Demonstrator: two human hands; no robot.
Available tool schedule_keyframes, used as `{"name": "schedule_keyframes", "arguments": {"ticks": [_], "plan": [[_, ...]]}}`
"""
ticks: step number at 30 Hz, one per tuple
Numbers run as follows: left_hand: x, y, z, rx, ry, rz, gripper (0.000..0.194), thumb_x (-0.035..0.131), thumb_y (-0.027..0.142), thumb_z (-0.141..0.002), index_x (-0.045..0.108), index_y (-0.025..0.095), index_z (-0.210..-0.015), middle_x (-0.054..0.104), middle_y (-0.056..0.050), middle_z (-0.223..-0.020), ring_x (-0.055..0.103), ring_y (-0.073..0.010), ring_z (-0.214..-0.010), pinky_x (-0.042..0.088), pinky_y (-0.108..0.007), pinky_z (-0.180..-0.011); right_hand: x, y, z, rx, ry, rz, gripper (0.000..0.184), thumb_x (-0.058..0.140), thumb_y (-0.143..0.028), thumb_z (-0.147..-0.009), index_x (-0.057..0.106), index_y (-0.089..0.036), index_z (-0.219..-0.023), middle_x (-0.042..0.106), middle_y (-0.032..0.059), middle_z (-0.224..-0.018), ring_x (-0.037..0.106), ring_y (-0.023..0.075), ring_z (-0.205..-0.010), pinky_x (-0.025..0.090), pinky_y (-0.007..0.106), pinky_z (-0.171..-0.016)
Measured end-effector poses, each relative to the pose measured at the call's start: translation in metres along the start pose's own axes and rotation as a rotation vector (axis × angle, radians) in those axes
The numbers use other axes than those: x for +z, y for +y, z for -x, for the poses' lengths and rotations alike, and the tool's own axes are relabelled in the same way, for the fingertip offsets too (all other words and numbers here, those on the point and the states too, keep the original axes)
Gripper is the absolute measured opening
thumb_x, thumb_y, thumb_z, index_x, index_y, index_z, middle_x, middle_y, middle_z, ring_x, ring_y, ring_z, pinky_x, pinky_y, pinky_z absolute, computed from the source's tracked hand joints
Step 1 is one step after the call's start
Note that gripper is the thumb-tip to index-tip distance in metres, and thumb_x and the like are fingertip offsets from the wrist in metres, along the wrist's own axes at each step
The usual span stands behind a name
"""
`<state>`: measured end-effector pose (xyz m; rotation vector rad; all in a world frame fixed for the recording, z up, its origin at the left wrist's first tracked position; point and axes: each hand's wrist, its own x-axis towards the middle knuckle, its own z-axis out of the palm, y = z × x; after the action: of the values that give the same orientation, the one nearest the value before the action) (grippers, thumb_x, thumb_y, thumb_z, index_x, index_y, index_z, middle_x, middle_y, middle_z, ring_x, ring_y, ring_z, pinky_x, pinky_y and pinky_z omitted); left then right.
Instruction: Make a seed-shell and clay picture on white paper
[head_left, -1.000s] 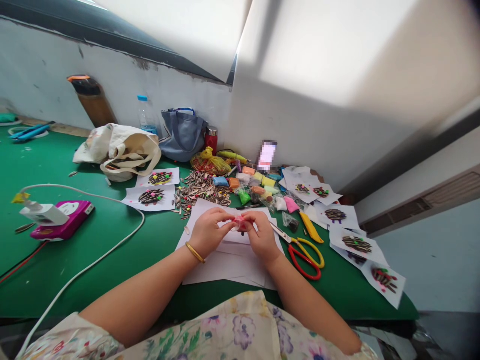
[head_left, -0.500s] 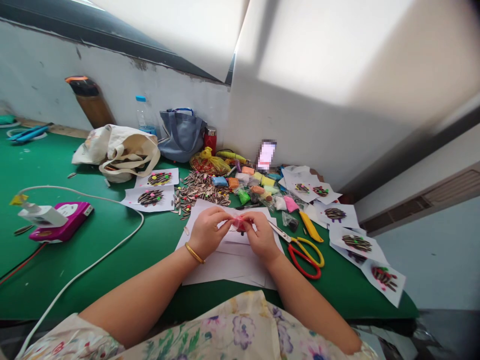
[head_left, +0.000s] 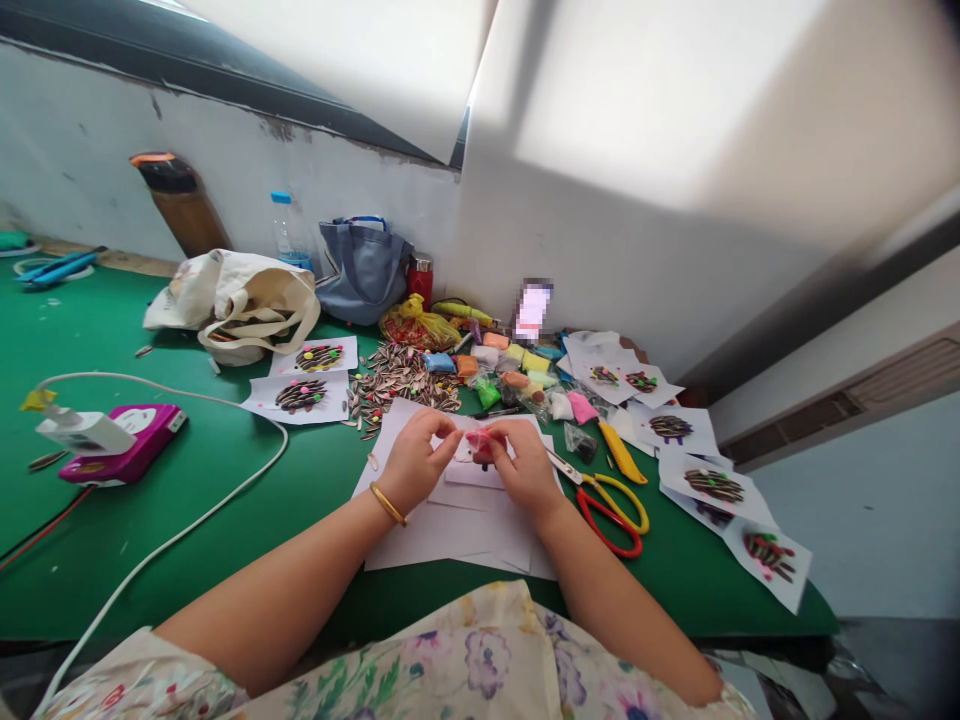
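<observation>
Over the sheets of white paper point(head_left: 416, 535), my right hand point(head_left: 521, 470) pinches a small clear packet of red-pink clay point(head_left: 475, 439) between thumb and fingers. To its left is my left hand point(head_left: 418, 460), a little apart from the packet, with thumb and index fingertip pressed together. Whatever may be in that pinch is too small to make out. Just right of my right hand lie scissors point(head_left: 611, 510) with red and yellow handles. A dark spot shows on the paper beneath the packet, partly hidden by my right fingers.
Behind the paper lie a heap of sunflower seeds point(head_left: 409, 378) and several bagged clay pieces point(head_left: 536, 362). A yellow cutter point(head_left: 621, 452) is near the scissors. Seed pictures point(head_left: 712, 486) line the right edge. At left, a white cable point(head_left: 225, 490) runs from a purple power strip point(head_left: 124, 450).
My left hand has parted from the packet and moved slightly left. The packet stays in my right hand, which has hardly moved.
</observation>
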<state>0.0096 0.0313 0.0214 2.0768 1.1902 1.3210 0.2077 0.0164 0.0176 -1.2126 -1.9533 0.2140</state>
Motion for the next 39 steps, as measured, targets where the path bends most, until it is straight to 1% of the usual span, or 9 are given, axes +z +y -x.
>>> {"name": "schedule_keyframes", "arguments": {"ticks": [2, 6, 9, 11, 13, 16, 20, 23, 39], "plan": [[0.001, -0.002, -0.001, -0.06, 0.004, 0.058, 0.014, 0.056, 0.028, -0.088, 0.057, 0.019, -0.077, 0.059, -0.002, -0.079, 0.054, -0.0169, -0.079, 0.045, -0.03, -0.075, -0.007, 0.013, -0.006, 0.013, 0.041, 0.15, 0.017, 0.048, -0.021, -0.092, 0.064, -0.02, -0.097, 0.067, 0.0075, -0.098, 0.055, 0.0231, -0.094, 0.042, 0.037, -0.088], [0.003, -0.001, -0.003, -0.165, -0.026, 0.157, 0.011, 0.056, 0.028, -0.085, 0.059, 0.019, -0.08, 0.06, -0.003, -0.081, 0.056, -0.0165, -0.078, 0.047, -0.03, -0.073, -0.019, 0.045, -0.016, 0.156, 0.086, 0.415, 0.022, 0.046, -0.013, -0.087, 0.066, -0.017, -0.096, 0.067, 0.011, -0.097, 0.053, 0.0265, -0.097, 0.04, 0.041, -0.09], [0.003, 0.002, -0.003, -0.18, -0.05, 0.176, 0.012, 0.055, 0.028, -0.086, 0.058, 0.019, -0.079, 0.059, -0.002, -0.08, 0.055, -0.0161, -0.076, 0.047, -0.03, -0.072, -0.021, 0.061, -0.016, 0.19, 0.047, 0.452, 0.031, 0.045, -0.008, -0.082, 0.068, -0.017, -0.102, 0.066, 0.0123, -0.111, 0.053, 0.0271, -0.107, 0.038, 0.042, -0.095], [0.004, 0.003, -0.003, -0.166, -0.073, 0.152, 0.015, 0.054, 0.029, -0.087, 0.058, 0.019, -0.076, 0.059, -0.002, -0.078, 0.055, -0.016, -0.076, 0.045, -0.03, -0.071, -0.02, 0.063, -0.013, 0.181, 0.068, 0.447, 0.038, 0.045, -0.008, -0.081, 0.066, -0.018, -0.11, 0.061, 0.0123, -0.124, 0.049, 0.0276, -0.117, 0.036, 0.044, -0.1], [0.006, 0.002, -0.002, -0.141, -0.105, 0.12, 0.018, 0.054, 0.031, -0.087, 0.057, 0.019, -0.074, 0.058, -0.002, -0.077, 0.054, -0.0161, -0.075, 0.044, -0.03, -0.07, -0.018, 0.058, -0.011, 0.15, 0.121, 0.408, 0.039, 0.046, -0.01, -0.082, 0.065, -0.018, -0.114, 0.059, 0.0118, -0.128, 0.047, 0.0276, -0.12, 0.034, 0.046, -0.103], [0.008, 0.0, 0.001, -0.104, -0.161, 0.099, 0.021, 0.054, 0.032, -0.088, 0.058, 0.019, -0.073, 0.059, -0.002, -0.077, 0.053, -0.0159, -0.075, 0.043, -0.03, -0.071, -0.015, 0.037, -0.005, 0.044, 0.169, 0.243, 0.032, 0.046, -0.014, -0.087, 0.067, -0.02, -0.11, 0.063, 0.0098, -0.118, 0.052, 0.0251, -0.114, 0.039, 0.044, -0.101], [0.009, -0.003, 0.003, -0.078, -0.216, 0.105, 0.022, 0.053, 0.033, -0.09, 0.06, 0.018, -0.074, 0.06, -0.002, -0.077, 0.054, -0.0157, -0.076, 0.043, -0.029, -0.072, -0.008, 0.001, 0.006, -0.088, 0.079, 0.046, 0.02, 0.053, -0.021, -0.09, 0.069, -0.024, -0.102, 0.066, 0.0065, -0.105, 0.057, 0.0226, -0.103, 0.044, 0.041, -0.095], [0.009, -0.003, 0.003, -0.062, -0.223, 0.109, 0.025, 0.051, 0.035, -0.092, 0.061, 0.019, -0.075, 0.06, -0.002, -0.077, 0.054, -0.0157, -0.076, 0.043, -0.029, -0.073, -0.002, -0.015, 0.011, -0.091, 0.035, 0.006, 0.017, 0.055, -0.023, -0.091, 0.069, -0.024, -0.099, 0.066, 0.0056, -0.098, 0.057, 0.0219, -0.098, 0.044, 0.04, -0.091], [0.013, -0.005, 0.005, -0.049, -0.294, 0.146, 0.032, 0.046, 0.038, -0.094, 0.065, 0.019, -0.077, 0.063, -0.002, -0.079, 0.057, -0.0157, -0.079, 0.045, -0.029, -0.075, 0.007, -0.022, 0.014, -0.025, 0.071, -0.061, 0.012, 0.062, -0.028, -0.09, 0.071, -0.026, -0.097, 0.066, 0.0044, -0.095, 0.057, 0.0211, -0.094, 0.045, 0.039, -0.086]]}}
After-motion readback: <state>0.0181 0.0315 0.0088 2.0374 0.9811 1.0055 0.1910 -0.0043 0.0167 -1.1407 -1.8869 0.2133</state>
